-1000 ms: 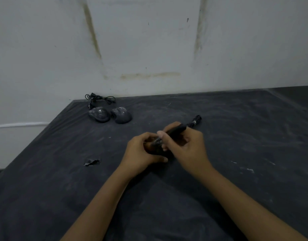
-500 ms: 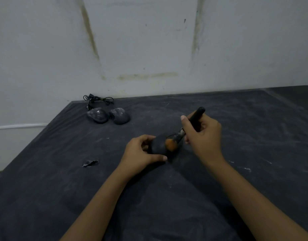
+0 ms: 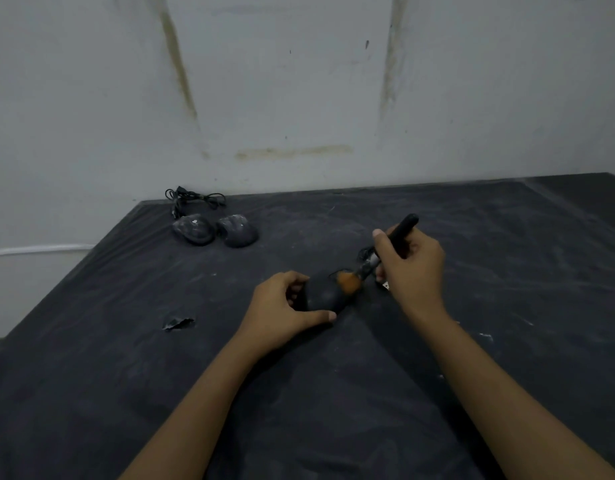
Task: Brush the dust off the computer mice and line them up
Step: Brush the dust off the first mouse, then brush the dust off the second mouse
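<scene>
A stained pale wall [image 3: 299, 81] backs a wide table [image 3: 559, 202] draped in dark, dust-streaked cloth [image 3: 489, 341]. Both forearms reach in from the near edge and meet at its middle, where the work is closest to the eyes.

The left hand [image 3: 282, 310] curls round a black mouse [image 3: 321, 296] that sits on the cloth. Its thumb lies along the near side and its fingers wrap the far left side, a grip that appears meant to pin the mouse so brushing does not push it about. The right hand [image 3: 413, 268] pinches a brush [image 3: 403, 227] much like a pen, handle angled up and away. That hold leaves the wrist free for short flicks. The orange bristles [image 3: 348, 285] touch the mouse's upper right shoulder, so this mouse seems mid-cleaning.

Well apart, at the far left corner, two other mice [image 3: 216, 231] lie side by side and nearly touching, with a tangle of cable [image 3: 195, 199] just behind them. Whether they are the finished row or the pile waiting cannot be told, though pale marks show on the left one. A small torn scrap [image 3: 178, 322] lies on the cloth left of the hands.
</scene>
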